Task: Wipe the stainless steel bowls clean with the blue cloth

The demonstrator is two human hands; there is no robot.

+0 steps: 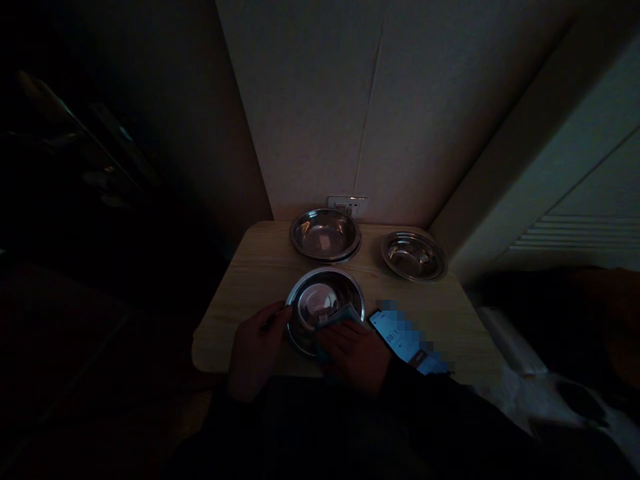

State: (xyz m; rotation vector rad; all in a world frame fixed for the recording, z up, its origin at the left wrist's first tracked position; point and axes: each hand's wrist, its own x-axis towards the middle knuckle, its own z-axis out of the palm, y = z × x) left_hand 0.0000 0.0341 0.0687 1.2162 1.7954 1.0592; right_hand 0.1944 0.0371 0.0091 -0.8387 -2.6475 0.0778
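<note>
A shiny metal bowl [320,297] sits near the front of the small wooden table. Its left rim is pinched by my left hand [257,343], thumb and fingers closed at the edge. My right hand [355,353] presses a bluish-green cloth [349,312] against the inside of the bowl at its right front. The fingers lie over the cloth, and part of it is hidden under them. The light is dim, so finger details are hard to make out.
Behind the bowl stands a stack of metal bowls [325,235] near a wall socket [349,205]. More metal bowls [414,257] rest at the back right. A lit phone [400,337] lies to the right of my right hand on the wooden table [225,327].
</note>
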